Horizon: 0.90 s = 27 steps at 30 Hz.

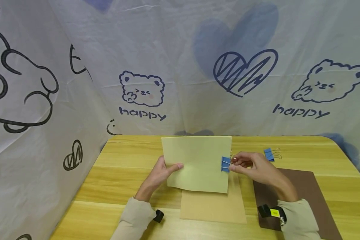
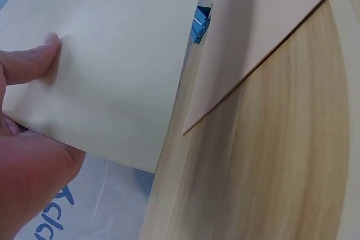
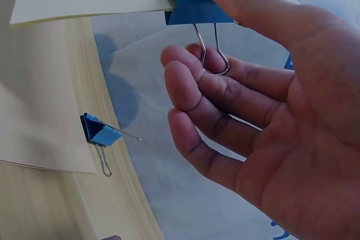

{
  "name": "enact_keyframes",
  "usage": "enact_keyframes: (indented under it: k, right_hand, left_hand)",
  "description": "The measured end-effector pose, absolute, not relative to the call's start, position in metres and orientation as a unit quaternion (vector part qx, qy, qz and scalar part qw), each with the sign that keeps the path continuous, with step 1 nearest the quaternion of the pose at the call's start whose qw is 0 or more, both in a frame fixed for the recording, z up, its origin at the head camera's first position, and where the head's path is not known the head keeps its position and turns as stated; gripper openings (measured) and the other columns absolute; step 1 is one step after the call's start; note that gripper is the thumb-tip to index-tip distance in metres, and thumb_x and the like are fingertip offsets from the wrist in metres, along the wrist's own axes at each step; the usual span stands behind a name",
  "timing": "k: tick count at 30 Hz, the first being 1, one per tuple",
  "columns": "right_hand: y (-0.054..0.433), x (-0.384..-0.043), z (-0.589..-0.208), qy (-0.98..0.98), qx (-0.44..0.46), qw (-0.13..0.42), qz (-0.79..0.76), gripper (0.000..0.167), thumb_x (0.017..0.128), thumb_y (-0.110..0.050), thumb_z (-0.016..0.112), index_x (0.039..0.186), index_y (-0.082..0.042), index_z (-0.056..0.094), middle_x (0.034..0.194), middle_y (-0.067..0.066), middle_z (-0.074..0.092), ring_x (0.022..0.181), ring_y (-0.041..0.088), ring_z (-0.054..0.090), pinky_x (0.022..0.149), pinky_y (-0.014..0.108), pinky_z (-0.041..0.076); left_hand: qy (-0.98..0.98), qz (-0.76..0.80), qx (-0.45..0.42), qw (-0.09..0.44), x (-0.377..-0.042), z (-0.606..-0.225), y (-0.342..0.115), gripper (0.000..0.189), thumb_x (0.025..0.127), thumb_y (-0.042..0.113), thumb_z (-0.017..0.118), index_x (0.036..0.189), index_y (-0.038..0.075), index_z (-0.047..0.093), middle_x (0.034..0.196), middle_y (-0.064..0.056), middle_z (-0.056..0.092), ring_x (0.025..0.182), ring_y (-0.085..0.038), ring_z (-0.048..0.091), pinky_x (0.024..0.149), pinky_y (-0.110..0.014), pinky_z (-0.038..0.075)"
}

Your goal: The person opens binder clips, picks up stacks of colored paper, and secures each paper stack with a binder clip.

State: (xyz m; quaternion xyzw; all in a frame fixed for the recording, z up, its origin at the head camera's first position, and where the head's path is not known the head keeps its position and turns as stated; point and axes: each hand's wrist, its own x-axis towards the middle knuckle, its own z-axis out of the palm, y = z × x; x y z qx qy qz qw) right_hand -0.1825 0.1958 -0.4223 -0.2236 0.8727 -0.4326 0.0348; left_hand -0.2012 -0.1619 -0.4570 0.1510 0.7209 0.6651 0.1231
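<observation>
A pale yellow stack of paper (image 1: 196,160) is held tilted up above the table. My left hand (image 1: 162,175) grips its left edge, thumb (image 2: 34,60) laid on the front and fingers behind. A blue binder clip (image 1: 225,164) sits on the stack's right edge. At that clip is my right hand (image 1: 255,165). In the right wrist view its thumb presses one wire handle against the clip (image 3: 197,7), and its curled fingers (image 3: 208,91) lie around the other handle, which points down. A tan sheet (image 1: 213,208) lies on the table under the stack.
Another blue binder clip (image 1: 268,154) lies on the wooden table (image 1: 132,150) at the back right. One more clip (image 3: 101,133) is near the tan sheet's corner, mostly hidden in the head view. A dark brown board (image 1: 306,196) lies under the right forearm. A printed cloth (image 1: 180,60) hangs behind.
</observation>
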Motion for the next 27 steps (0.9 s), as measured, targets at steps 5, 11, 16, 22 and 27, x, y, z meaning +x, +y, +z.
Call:
enact_keyframes:
  k: [5, 11, 16, 22, 27]
  right_hand:
    - [0.195, -0.182, -0.421, 0.873, -0.214, 0.034, -0.437, 0.029, 0.096, -0.033, 0.074, 0.114, -0.010, 0.073, 0.099, -0.004, 0.072, 0.089, 0.013, 0.066, 0.080, 0.030, 0.056]
    - [0.193, -0.181, -0.420, 0.872, -0.206, 0.028, -0.443, 0.029, 0.096, -0.034, 0.074, 0.113, -0.010, 0.073, 0.098, -0.003, 0.071, 0.088, 0.014, 0.066, 0.080, 0.029, 0.056]
    - [0.192, -0.180, -0.418, 0.874, -0.207, 0.025, -0.440, 0.028, 0.095, -0.035, 0.075, 0.111, -0.012, 0.074, 0.095, -0.004, 0.071, 0.086, 0.014, 0.066, 0.078, 0.028, 0.057]
    - [0.189, -0.177, -0.413, 0.876, -0.220, 0.038, -0.428, 0.027, 0.093, -0.037, 0.077, 0.109, -0.015, 0.074, 0.093, -0.006, 0.071, 0.085, 0.013, 0.067, 0.078, 0.029, 0.057]
    - [0.187, -0.173, -0.407, 0.874, -0.235, 0.047, -0.422, 0.026, 0.093, -0.036, 0.078, 0.106, -0.014, 0.073, 0.091, -0.006, 0.069, 0.084, 0.013, 0.066, 0.077, 0.029, 0.057]
  left_hand:
    - [0.724, 0.664, 0.141, 0.123, -0.201, -0.455, -0.163, 0.040, 0.098, 0.013, 0.071, 0.131, 0.003, 0.053, 0.114, -0.013, 0.068, 0.099, -0.024, 0.068, 0.084, -0.039, 0.058]
    - [0.719, 0.671, 0.130, 0.128, -0.202, -0.455, -0.165, 0.040, 0.095, 0.013, 0.074, 0.128, 0.002, 0.054, 0.110, -0.011, 0.069, 0.096, -0.023, 0.068, 0.082, -0.036, 0.058]
    - [0.714, 0.673, 0.146, 0.127, -0.202, -0.450, -0.169, 0.039, 0.095, 0.016, 0.075, 0.126, 0.002, 0.056, 0.110, -0.011, 0.069, 0.095, -0.022, 0.068, 0.081, -0.035, 0.058]
    - [0.704, 0.675, 0.204, 0.085, -0.202, -0.434, -0.184, 0.027, 0.100, 0.011, 0.066, 0.123, -0.005, 0.063, 0.108, -0.011, 0.072, 0.093, -0.021, 0.069, 0.081, -0.034, 0.058]
    - [0.744, 0.628, 0.229, 0.012, -0.195, -0.412, -0.198, 0.025, 0.099, 0.007, 0.067, 0.123, -0.001, 0.071, 0.113, -0.007, 0.072, 0.064, -0.011, 0.050, 0.063, -0.023, 0.045]
